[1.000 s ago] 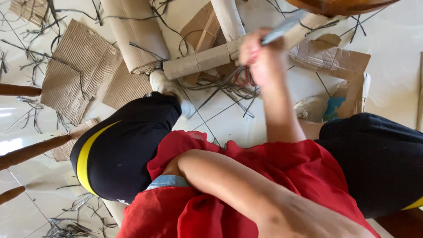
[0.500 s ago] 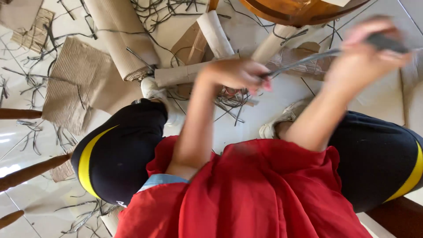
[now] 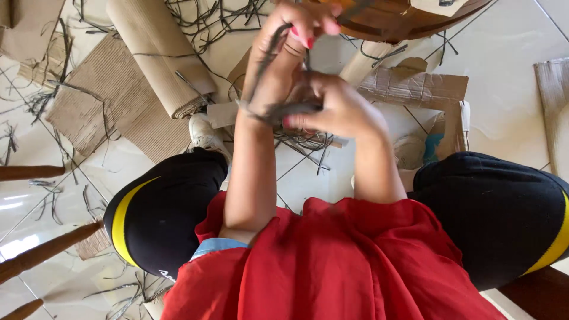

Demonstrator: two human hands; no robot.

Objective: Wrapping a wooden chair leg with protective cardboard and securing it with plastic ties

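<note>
Both hands winding a dark strip above a littered floor

Nearest the camera, a red shirt point(image 3: 332, 266) and black trousers with a yellow stripe point(image 3: 160, 219) fill the lower view. Above them, both forearms rise to meet over the tiled floor point(image 3: 510, 101). The right hand point(image 3: 338, 109) is closed, pinching a dark grey strip point(image 3: 284, 109) that crosses the wrist of the left hand point(image 3: 284, 53). The left hand stands higher and farther off, its fingers curled, the strip running up along it toward the fingertips; its long axis thus lies roughly away from the body. The right hand is nearer the strip's lower end. Motion blur hides how many turns the strip makes and where it ends. Beyond lie a white shoe point(image 3: 204, 133), rolled corrugated cardboard point(image 3: 160, 53), flat cardboard pieces point(image 3: 415, 86), loose dark strips point(image 3: 213, 18) and a round wooden edge point(image 3: 409, 18), cut off at the top.
</note>
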